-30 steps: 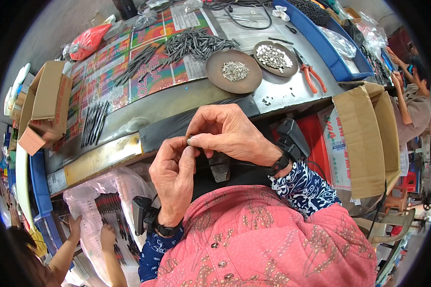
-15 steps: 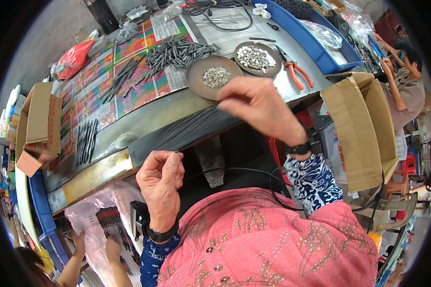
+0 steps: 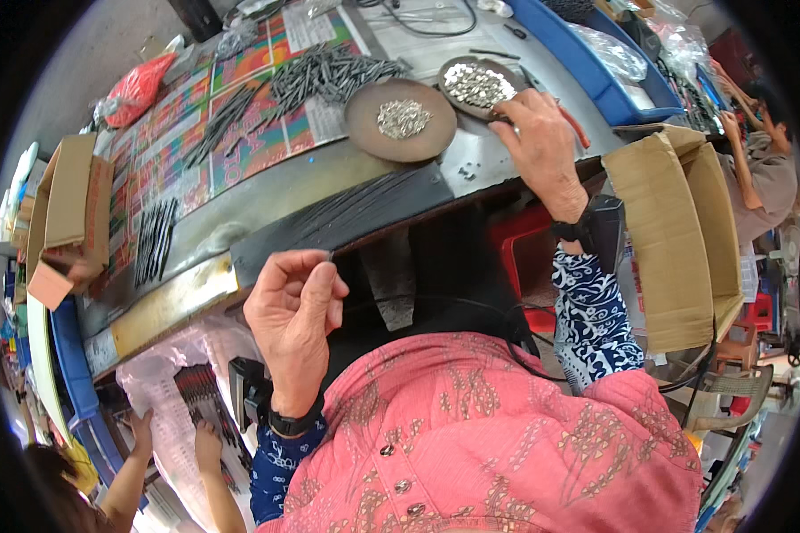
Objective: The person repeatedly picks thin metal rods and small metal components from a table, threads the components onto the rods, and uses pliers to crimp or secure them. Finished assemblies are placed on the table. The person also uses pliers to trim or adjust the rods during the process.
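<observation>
At the left, a row of black strips [image 3: 156, 242] lies on the table [image 3: 271, 197]. The left hand [image 3: 295, 300] is in front of the table's near edge, fingers pressed together on a dark piece [image 3: 332, 256], too tiny to identify. Next comes the brown dish [image 3: 400, 150] of silver pins, then the smaller dish [image 3: 462, 105] of silver bits. The right hand [image 3: 544, 147] is at that dish's right side; whether its fingers grip anything cannot be told. The step looks like fetching a bit, which calls for a fine pinch while the left hand holds steady. Half a second ago the right hand was blurred beside the pin dish; the left has barely shifted.
</observation>
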Available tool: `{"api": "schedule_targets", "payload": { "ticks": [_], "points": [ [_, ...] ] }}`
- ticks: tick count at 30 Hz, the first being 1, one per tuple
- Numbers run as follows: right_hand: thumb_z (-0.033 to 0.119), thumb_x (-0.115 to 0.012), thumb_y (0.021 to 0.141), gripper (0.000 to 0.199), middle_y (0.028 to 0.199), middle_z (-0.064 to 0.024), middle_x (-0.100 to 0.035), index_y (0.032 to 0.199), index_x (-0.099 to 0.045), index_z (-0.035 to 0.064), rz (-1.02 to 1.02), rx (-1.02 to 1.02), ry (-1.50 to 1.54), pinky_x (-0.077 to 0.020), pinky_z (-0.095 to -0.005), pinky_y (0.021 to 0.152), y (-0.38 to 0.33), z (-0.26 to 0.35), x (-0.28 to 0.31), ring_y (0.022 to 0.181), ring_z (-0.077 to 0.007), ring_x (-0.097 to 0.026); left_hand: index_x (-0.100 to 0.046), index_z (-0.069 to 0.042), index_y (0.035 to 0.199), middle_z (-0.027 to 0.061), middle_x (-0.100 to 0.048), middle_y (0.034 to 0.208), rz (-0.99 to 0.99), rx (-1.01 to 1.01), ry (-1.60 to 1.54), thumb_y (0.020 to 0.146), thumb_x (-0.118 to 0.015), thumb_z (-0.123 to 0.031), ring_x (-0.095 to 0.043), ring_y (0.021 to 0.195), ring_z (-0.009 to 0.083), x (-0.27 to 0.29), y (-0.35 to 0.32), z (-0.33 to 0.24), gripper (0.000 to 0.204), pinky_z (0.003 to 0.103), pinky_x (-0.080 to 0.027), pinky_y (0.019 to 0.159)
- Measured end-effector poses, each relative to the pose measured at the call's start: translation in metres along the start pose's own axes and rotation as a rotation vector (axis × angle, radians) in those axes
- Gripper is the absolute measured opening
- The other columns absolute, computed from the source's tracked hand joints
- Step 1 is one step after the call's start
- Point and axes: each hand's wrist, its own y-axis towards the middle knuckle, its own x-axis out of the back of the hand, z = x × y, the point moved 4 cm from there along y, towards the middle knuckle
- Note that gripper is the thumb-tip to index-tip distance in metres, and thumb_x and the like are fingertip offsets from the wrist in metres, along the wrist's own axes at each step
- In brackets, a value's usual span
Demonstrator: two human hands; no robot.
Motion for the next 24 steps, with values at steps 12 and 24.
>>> {"api": "schedule_targets", "payload": {
  "ticks": [12, 24],
  "points": [
    [0.008, -0.066, 0.079, 0.006, 0.077, -0.0095, -0.060, 0.084, -0.065, 0.0044, 0.006, 0.026, 0.285, -0.0485, -0.0351, 0.069, 0.012, 0.016, 0.013, 0.074, -0.0264, -0.059, -0.056, 0.002, 0.107, 0.0101, -0.066, 0.084, -0.038, -0.074, 0.078, 0.091, -0.058, 0.000, -0.057, 0.057, 0.0060, -0.001, -0.007, -0.008, 0.016, 0.015, -0.036, 0.046],
    [-0.004, -0.064, 0.082, 0.009, 0.079, -0.0004, -0.061, 0.090, -0.062, -0.0020, 0.429, -0.122, 1.434, -0.0471, -0.0199, 0.064, -0.015, 0.141, 0.024, 0.071, -0.0043, -0.056, -0.062, 0.002, 0.104, 0.0115, -0.067, 0.084, -0.032, -0.069, -0.075, 0.090, -0.059, 0.001, -0.057, 0.053, 0.0088, 0.004, -0.013, -0.011, 0.014, 0.018, -0.036, 0.042]
  ]
}}
